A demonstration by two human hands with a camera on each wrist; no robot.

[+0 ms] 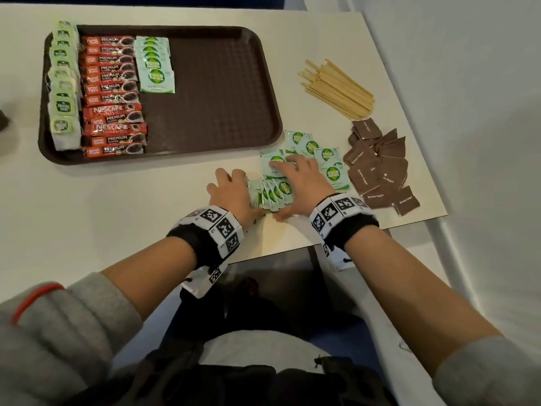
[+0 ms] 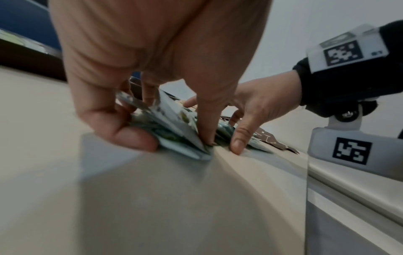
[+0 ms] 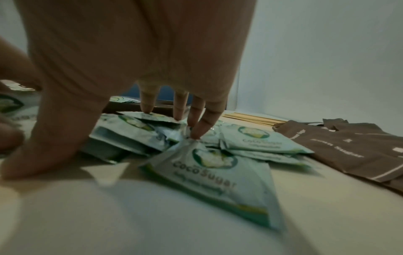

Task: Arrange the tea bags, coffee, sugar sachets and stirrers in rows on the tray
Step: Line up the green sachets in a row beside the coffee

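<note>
A fanned stack of green coco sugar sachets (image 1: 270,194) stands on edge on the white table (image 1: 131,200), just below the brown tray's near right corner, held between both hands. The left hand (image 1: 231,190) curls round the stack's left end, thumb at the near side and fingers over the far side, as the left wrist view shows. The right hand (image 1: 304,178) has its fingers spread and fairly straight, their tips pressing down on loose coco sugar sachets (image 1: 332,168) lying flat and overlapping, while its thumb rests on the table at the stack's right end. Just right of these lies a scattered heap of brown sugar sachets (image 1: 377,168), and beyond that a bundle of wooden stirrers (image 1: 336,89), both on the table off the tray. On the tray (image 1: 219,112), three columns fill the left part: tea bags (image 1: 64,92) along the left rim, red Nescafe coffee sticks (image 1: 112,95) beside them, then a shorter column of coco sugar sachets (image 1: 155,64) reaching partway down. Both wrists wear black bands with marker tags.
</note>
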